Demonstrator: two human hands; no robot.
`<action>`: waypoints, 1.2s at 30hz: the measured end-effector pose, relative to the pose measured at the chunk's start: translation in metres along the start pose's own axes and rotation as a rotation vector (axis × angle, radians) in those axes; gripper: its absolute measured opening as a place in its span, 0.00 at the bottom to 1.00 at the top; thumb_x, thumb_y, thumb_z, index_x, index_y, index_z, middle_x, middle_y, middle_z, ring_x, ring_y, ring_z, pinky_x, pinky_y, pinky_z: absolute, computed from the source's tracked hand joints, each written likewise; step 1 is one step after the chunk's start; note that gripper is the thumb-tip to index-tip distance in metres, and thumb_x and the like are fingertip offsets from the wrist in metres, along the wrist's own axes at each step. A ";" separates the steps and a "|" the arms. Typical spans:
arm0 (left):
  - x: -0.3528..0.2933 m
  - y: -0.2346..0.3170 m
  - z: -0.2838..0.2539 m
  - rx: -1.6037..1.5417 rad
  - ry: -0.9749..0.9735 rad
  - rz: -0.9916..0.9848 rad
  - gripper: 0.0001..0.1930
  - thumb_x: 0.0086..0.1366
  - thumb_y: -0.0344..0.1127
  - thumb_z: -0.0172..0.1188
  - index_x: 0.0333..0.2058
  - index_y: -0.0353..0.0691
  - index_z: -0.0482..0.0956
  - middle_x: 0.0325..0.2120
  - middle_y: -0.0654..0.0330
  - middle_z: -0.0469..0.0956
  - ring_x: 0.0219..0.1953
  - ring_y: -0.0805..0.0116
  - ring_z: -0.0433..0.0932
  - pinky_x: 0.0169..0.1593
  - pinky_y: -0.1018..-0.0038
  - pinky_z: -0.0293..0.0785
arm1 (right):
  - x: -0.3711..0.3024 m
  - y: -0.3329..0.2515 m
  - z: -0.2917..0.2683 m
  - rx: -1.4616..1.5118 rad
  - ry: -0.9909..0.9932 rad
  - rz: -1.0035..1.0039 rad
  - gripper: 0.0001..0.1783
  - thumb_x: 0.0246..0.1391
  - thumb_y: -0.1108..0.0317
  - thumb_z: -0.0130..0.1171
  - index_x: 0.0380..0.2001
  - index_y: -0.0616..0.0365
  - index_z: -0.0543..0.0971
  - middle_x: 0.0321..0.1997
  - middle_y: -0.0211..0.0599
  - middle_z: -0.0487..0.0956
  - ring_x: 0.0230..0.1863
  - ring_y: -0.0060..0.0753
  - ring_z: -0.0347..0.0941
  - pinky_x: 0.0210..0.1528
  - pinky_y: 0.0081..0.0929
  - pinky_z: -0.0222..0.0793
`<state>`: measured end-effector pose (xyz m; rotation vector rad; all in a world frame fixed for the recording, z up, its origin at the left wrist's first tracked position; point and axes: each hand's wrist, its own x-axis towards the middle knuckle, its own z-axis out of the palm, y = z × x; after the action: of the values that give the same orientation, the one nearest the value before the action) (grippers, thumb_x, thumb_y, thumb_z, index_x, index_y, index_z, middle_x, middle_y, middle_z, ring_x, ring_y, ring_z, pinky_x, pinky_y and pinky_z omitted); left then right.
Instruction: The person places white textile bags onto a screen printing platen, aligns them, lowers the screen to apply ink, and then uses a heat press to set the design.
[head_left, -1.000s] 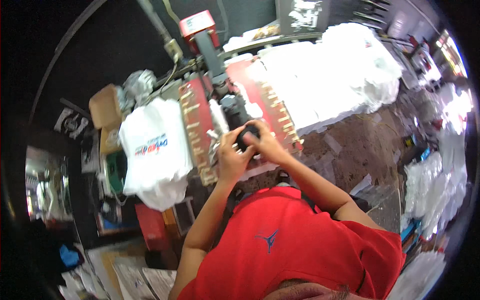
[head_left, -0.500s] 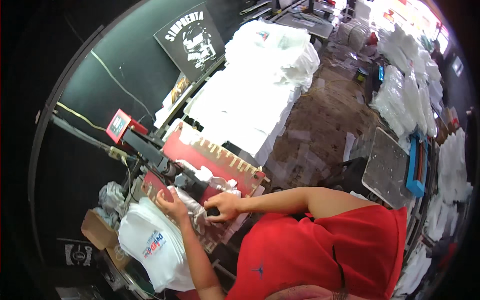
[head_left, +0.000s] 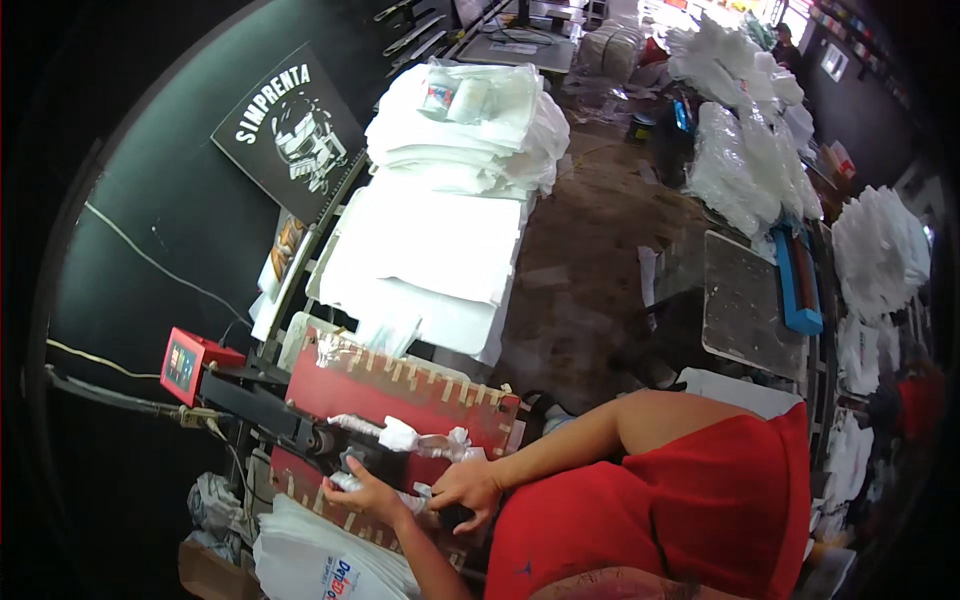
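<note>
In front of me stands a heat press with a red plate [head_left: 390,400] edged with tape strips, a dark arm [head_left: 260,405] and a red control box [head_left: 195,362]. My right hand [head_left: 468,490] is wrapped around its black handle knob [head_left: 455,517]. My left hand [head_left: 368,493] is beside the press head, its thumb and fingers apart around a white-wrapped part [head_left: 345,481]; whether it bears on that part is unclear. Below the left hand lies a stack of white printed fabric pieces [head_left: 335,550], fanned at the edges. Another white wrapped strip [head_left: 400,435] crosses the red plate.
Beyond the press, a long table holds a flat white stack [head_left: 430,240] and a taller white pile [head_left: 465,125]. A cardboard box [head_left: 215,572] is at lower left. To the right stand a grey-topped table [head_left: 755,305], a blue sealer-like device [head_left: 797,280] and plastic-wrapped bundles [head_left: 745,165].
My view has shifted, so the press and stack sit lower in the picture. The right hand stays on the knob; the left hand remains by the press head with its fingers closer together.
</note>
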<state>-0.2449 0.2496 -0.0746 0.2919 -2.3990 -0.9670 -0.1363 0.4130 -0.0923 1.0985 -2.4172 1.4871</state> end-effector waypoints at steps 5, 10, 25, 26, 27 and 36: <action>-0.001 0.004 -0.002 -0.032 -0.011 -0.017 0.33 0.67 0.47 0.65 0.59 0.28 0.64 0.56 0.40 0.68 0.59 0.42 0.68 0.63 0.51 0.65 | 0.000 0.002 0.000 0.007 0.003 -0.025 0.28 0.44 0.47 0.69 0.40 0.56 0.75 0.31 0.44 0.75 0.34 0.55 0.76 0.33 0.48 0.71; -0.002 0.023 -0.010 -0.073 -0.076 -0.119 0.34 0.69 0.51 0.62 0.60 0.29 0.62 0.56 0.39 0.67 0.59 0.42 0.69 0.62 0.52 0.65 | -0.001 0.004 0.001 0.019 0.001 -0.066 0.29 0.45 0.46 0.68 0.41 0.57 0.74 0.33 0.45 0.75 0.36 0.55 0.76 0.35 0.46 0.72; 0.005 0.015 -0.009 -0.172 -0.171 -0.411 0.49 0.60 0.66 0.66 0.63 0.31 0.57 0.57 0.35 0.68 0.57 0.42 0.72 0.60 0.55 0.70 | 0.000 0.000 0.001 -0.030 0.052 0.082 0.33 0.49 0.41 0.66 0.44 0.59 0.75 0.35 0.54 0.80 0.41 0.62 0.78 0.42 0.52 0.73; 0.008 0.004 -0.006 -0.174 -0.165 -0.407 0.49 0.60 0.66 0.66 0.63 0.31 0.57 0.57 0.35 0.68 0.57 0.42 0.72 0.60 0.55 0.70 | 0.000 0.000 0.002 -0.029 0.032 0.111 0.34 0.49 0.39 0.66 0.44 0.59 0.75 0.34 0.55 0.81 0.41 0.62 0.78 0.43 0.52 0.73; 0.013 -0.016 -0.002 -0.154 -0.140 -0.392 0.49 0.60 0.67 0.65 0.63 0.31 0.58 0.56 0.35 0.68 0.56 0.43 0.73 0.59 0.55 0.71 | 0.003 -0.004 0.004 -0.028 0.025 0.097 0.34 0.49 0.39 0.66 0.44 0.59 0.75 0.34 0.55 0.81 0.41 0.62 0.78 0.43 0.52 0.73; 0.008 -0.005 -0.002 -0.144 -0.113 -0.392 0.49 0.58 0.69 0.65 0.60 0.30 0.61 0.55 0.37 0.71 0.53 0.43 0.76 0.56 0.56 0.73 | -0.003 -0.014 -0.002 -0.003 0.008 0.178 0.34 0.47 0.43 0.70 0.46 0.58 0.74 0.38 0.55 0.81 0.45 0.61 0.78 0.46 0.51 0.73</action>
<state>-0.2508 0.2417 -0.0732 0.6878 -2.4048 -1.3550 -0.1258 0.4119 -0.0821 0.8944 -2.5702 1.5322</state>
